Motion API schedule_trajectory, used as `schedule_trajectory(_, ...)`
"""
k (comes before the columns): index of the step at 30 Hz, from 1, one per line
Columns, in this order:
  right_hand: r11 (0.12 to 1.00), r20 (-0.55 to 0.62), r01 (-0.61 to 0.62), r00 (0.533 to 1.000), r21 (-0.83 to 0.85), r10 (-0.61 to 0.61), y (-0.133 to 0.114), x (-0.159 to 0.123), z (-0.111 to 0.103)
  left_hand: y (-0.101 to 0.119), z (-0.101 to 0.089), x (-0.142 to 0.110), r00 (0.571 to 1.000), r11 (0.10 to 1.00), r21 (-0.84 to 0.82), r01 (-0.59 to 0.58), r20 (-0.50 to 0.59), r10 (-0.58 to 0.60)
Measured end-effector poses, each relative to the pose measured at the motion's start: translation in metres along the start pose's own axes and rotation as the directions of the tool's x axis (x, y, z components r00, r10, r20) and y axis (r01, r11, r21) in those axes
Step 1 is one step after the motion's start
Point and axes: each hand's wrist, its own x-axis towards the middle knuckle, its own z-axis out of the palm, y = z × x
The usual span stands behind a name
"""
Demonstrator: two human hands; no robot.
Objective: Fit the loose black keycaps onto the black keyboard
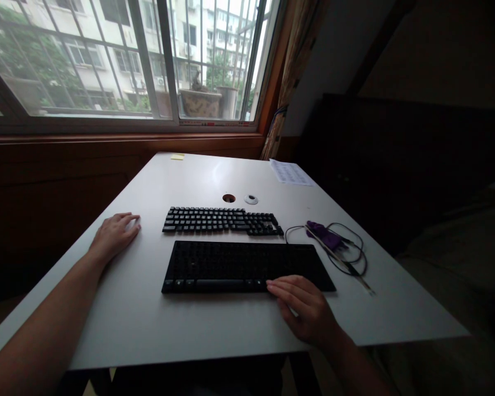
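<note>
Right grip [307,311] at flat black plastic keyboard [231,261], hold unclear | left grip [113,237] released | square black plastic keycaps [202,220]: likely light; side-pinch

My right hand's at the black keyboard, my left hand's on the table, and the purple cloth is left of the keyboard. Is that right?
Not quite: the head view shows the purple cloth right of the black keyboard. Your right hand is at the keyboard and your left hand on the table.
</note>
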Motion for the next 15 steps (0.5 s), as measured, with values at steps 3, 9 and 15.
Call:
schedule_trajectory(3,1.0,0.001,0.002,1.0,-0.001,-0.002,0.0007,-0.0002,0.0013,-0.0007,0.0009,-0.0001,1.0,1.0,0.0,-0.007,-0.004,0.007)
schedule_trajectory(9,1.0,-0.035,0.005,0.999,-0.014,-0.005,0.0013,-0.0003,0.0024,-0.002,0.0022,-0.0007,0.999,1.0,-0.005,-0.03,-0.025,0.03)
schedule_trajectory(15,0.997,0.06,0.082,0.995,-0.01,-0.082,-0.0007,0.0022,-0.0004,-0.0028,0.0026,-0.001,0.999,0.999,-0.028,-0.035,-0.034,0.034)
